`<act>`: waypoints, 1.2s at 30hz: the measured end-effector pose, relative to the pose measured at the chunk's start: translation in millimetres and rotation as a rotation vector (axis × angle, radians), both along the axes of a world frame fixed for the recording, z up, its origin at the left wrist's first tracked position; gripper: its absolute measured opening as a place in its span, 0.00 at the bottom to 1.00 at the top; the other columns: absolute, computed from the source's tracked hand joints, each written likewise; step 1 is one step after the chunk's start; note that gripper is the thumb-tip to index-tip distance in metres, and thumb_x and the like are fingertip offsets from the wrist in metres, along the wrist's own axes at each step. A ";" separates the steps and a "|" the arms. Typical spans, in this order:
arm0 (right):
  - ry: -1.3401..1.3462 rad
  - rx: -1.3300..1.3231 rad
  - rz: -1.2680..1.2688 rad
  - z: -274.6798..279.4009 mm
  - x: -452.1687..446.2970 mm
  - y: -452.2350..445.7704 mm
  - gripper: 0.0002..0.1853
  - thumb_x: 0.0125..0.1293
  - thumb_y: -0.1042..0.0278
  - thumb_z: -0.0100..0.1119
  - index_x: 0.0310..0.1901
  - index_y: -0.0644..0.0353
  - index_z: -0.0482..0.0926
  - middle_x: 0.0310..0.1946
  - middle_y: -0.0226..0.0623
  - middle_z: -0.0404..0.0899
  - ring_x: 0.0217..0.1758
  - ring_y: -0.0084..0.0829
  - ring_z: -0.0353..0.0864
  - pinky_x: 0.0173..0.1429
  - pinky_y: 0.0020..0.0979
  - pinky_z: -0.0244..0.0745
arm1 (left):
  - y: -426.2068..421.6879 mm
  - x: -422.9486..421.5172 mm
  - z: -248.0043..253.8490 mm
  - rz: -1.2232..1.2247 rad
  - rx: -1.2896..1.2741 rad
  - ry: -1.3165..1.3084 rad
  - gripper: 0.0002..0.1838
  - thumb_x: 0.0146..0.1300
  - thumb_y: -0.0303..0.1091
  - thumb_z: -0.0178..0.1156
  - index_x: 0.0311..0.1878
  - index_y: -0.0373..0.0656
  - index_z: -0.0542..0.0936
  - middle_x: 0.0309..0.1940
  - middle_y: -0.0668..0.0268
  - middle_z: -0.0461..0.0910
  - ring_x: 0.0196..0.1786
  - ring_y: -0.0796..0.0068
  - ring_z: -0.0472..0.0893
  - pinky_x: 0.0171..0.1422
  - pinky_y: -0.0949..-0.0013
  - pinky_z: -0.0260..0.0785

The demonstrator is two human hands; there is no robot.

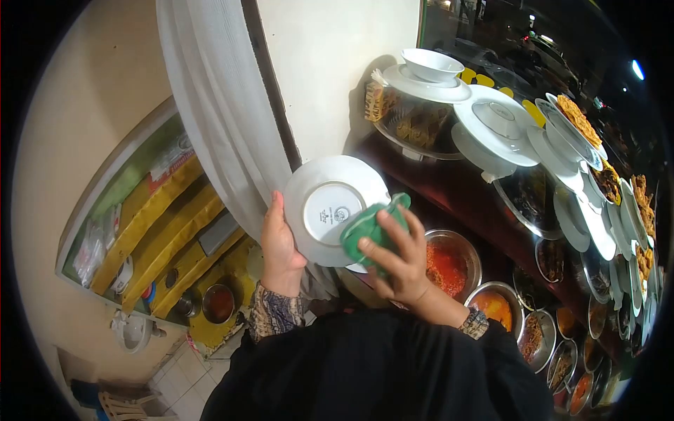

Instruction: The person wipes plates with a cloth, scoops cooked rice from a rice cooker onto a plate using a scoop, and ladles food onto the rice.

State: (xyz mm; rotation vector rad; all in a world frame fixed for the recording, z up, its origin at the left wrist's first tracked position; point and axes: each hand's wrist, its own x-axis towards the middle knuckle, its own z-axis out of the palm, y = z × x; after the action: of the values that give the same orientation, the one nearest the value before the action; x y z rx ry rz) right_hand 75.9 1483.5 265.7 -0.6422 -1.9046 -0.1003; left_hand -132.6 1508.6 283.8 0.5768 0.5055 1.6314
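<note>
Plate (324, 200) of white china is held up in front of the person, its underside with the printed mark turned to the camera. The left hand (281, 242) grips its left rim, thumb up along the edge. The fingers of the right hand (404, 256) grip a folded green cloth (371, 233), pressed against the plate's lower right side. A white sliver (358, 268) shows below that edge; whether it is a second plate, I cannot tell.

The wiping looks under way rather than finished, since cloth and china are in contact. The visible underside looks clean, but how much has been wiped, and the state of the hidden face, cannot be told.

Beyond, a bowl of red food (449, 263) sits near the right hand. Farther up, a white bowl (432, 64) rests on an upturned plate (426, 85) over a glass-lidded pot (414, 130)
</note>
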 end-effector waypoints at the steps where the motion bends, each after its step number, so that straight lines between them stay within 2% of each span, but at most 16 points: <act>1: 0.052 -0.016 -0.013 3.8 2.0 4.8 0.29 0.41 0.69 0.66 0.52 0.45 0.81 0.62 0.45 0.70 0.60 0.56 0.67 0.61 0.50 0.65 | -1.8 0.4 3.9 -0.020 0.005 -0.007 0.27 0.76 0.48 0.39 0.59 0.30 0.70 0.54 0.52 0.77 0.52 0.62 0.80 0.58 0.61 0.73; 3: 0.088 -0.105 -0.093 21.5 3.3 12.9 0.28 0.43 0.73 0.64 0.52 0.49 0.80 0.60 0.46 0.71 0.57 0.55 0.70 0.61 0.49 0.65 | -10.4 7.8 8.8 -0.040 0.008 0.103 0.25 0.75 0.46 0.42 0.53 0.30 0.75 0.49 0.55 0.80 0.50 0.66 0.81 0.56 0.64 0.74; 6: -0.053 -0.034 -0.156 44.0 -9.7 9.4 0.27 0.41 0.73 0.63 0.49 0.48 0.81 0.58 0.42 0.73 0.55 0.52 0.70 0.57 0.48 0.67 | -18.8 27.6 -0.5 0.060 0.017 0.295 0.22 0.75 0.43 0.45 0.45 0.32 0.80 0.41 0.60 0.83 0.44 0.74 0.81 0.51 0.71 0.73; 9: -0.145 0.032 -0.204 42.0 -24.2 -5.2 0.25 0.42 0.68 0.62 0.48 0.45 0.82 0.58 0.37 0.73 0.57 0.47 0.70 0.55 0.43 0.62 | -17.7 29.4 -0.6 0.139 0.124 0.386 0.22 0.76 0.44 0.44 0.44 0.33 0.80 0.41 0.61 0.83 0.44 0.75 0.81 0.50 0.74 0.72; 11: -0.216 0.017 -0.108 26.8 -24.6 -16.0 0.24 0.42 0.66 0.60 0.47 0.44 0.82 0.59 0.35 0.73 0.58 0.46 0.70 0.56 0.42 0.61 | -17.9 23.2 7.3 0.211 0.084 0.349 0.23 0.76 0.44 0.43 0.45 0.32 0.79 0.42 0.59 0.82 0.44 0.72 0.81 0.51 0.71 0.73; 13: -0.225 -0.005 -0.042 11.0 -18.7 -16.9 0.24 0.41 0.69 0.62 0.46 0.46 0.83 0.60 0.37 0.73 0.58 0.47 0.70 0.56 0.43 0.63 | -11.9 10.1 14.2 0.345 0.055 0.287 0.23 0.76 0.44 0.43 0.47 0.32 0.78 0.43 0.58 0.82 0.45 0.70 0.82 0.52 0.70 0.74; 14: -0.163 -0.005 -0.037 4.4 -15.0 -8.3 0.24 0.40 0.70 0.62 0.45 0.46 0.83 0.60 0.38 0.72 0.58 0.48 0.70 0.57 0.44 0.63 | -9.7 -0.9 15.0 0.352 0.123 0.236 0.24 0.75 0.45 0.44 0.53 0.29 0.75 0.47 0.54 0.80 0.49 0.66 0.81 0.54 0.65 0.74; 17: 0.007 -0.031 0.000 5.9 -7.9 16.6 0.24 0.39 0.77 0.64 0.43 0.51 0.82 0.60 0.44 0.71 0.57 0.51 0.70 0.59 0.45 0.67 | -17.7 -16.0 30.9 0.315 0.242 0.204 0.25 0.75 0.45 0.44 0.53 0.28 0.74 0.48 0.53 0.80 0.50 0.65 0.81 0.55 0.64 0.75; 20: 0.194 -0.116 0.098 27.8 -10.6 26.5 0.19 0.47 0.78 0.64 0.44 0.55 0.82 0.60 0.49 0.70 0.56 0.49 0.72 0.59 0.42 0.69 | -26.4 -19.2 38.5 0.340 0.255 0.313 0.23 0.75 0.43 0.44 0.51 0.28 0.75 0.44 0.56 0.81 0.47 0.68 0.81 0.53 0.66 0.75; 23: 0.190 -0.021 0.206 72.6 -8.0 29.7 0.17 0.57 0.63 0.63 0.49 0.55 0.82 0.61 0.50 0.68 0.60 0.50 0.71 0.60 0.42 0.68 | -33.8 -23.0 33.6 0.280 0.241 0.615 0.18 0.75 0.38 0.46 0.46 0.32 0.77 0.36 0.62 0.81 0.37 0.76 0.80 0.42 0.73 0.72; 25: -0.175 0.064 0.189 113.4 -9.7 18.6 0.21 0.61 0.52 0.58 0.53 0.52 0.80 0.62 0.50 0.68 0.60 0.51 0.71 0.59 0.43 0.69 | -42.4 -15.8 37.8 0.226 0.232 0.824 0.15 0.74 0.36 0.48 0.40 0.35 0.78 0.27 0.70 0.77 0.28 0.83 0.74 0.32 0.77 0.66; 27: -0.334 0.113 0.185 134.8 -13.7 12.4 0.25 0.64 0.45 0.53 0.56 0.50 0.79 0.60 0.50 0.70 0.57 0.50 0.73 0.56 0.43 0.71 | -50.8 -2.7 58.0 0.242 0.305 0.998 0.17 0.73 0.38 0.49 0.33 0.36 0.78 0.20 0.76 0.71 0.23 0.88 0.67 0.25 0.78 0.57; 31: -0.234 0.026 0.285 141.9 -16.5 17.6 0.24 0.65 0.47 0.52 0.59 0.49 0.76 0.49 0.48 0.76 0.48 0.45 0.79 0.48 0.39 0.75 | -57.8 -2.3 87.2 0.281 0.404 0.876 0.21 0.72 0.42 0.52 0.26 0.37 0.74 0.20 0.76 0.69 0.23 0.87 0.65 0.25 0.77 0.55; 32: -0.117 0.046 0.307 144.8 -18.4 16.6 0.23 0.65 0.54 0.54 0.59 0.52 0.76 0.43 0.47 0.78 0.41 0.43 0.80 0.45 0.37 0.76 | -58.5 -8.2 88.3 0.313 0.410 0.867 0.21 0.72 0.43 0.52 0.25 0.37 0.73 0.20 0.76 0.69 0.23 0.87 0.65 0.26 0.77 0.55; 35: 0.163 -0.124 0.385 140.1 -17.2 11.7 0.22 0.63 0.61 0.58 0.58 0.57 0.75 0.42 0.48 0.77 0.41 0.44 0.80 0.45 0.37 0.76 | -53.6 -13.3 92.9 0.412 0.460 0.711 0.22 0.72 0.46 0.52 0.26 0.38 0.73 0.21 0.71 0.74 0.25 0.84 0.70 0.28 0.77 0.61; 36: 0.230 -0.181 0.445 134.6 -16.3 10.7 0.23 0.66 0.64 0.55 0.61 0.64 0.70 0.47 0.49 0.76 0.47 0.39 0.79 0.52 0.34 0.73 | -49.8 -12.2 91.7 0.441 0.459 0.593 0.22 0.72 0.46 0.51 0.28 0.38 0.74 0.23 0.69 0.76 0.26 0.83 0.73 0.29 0.77 0.64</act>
State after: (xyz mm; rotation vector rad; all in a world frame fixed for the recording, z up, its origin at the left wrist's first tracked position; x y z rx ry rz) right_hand 59.7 1494.2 400.4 -0.3191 -1.7989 0.4169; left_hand -144.8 1458.8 375.5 1.3919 0.7293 2.0068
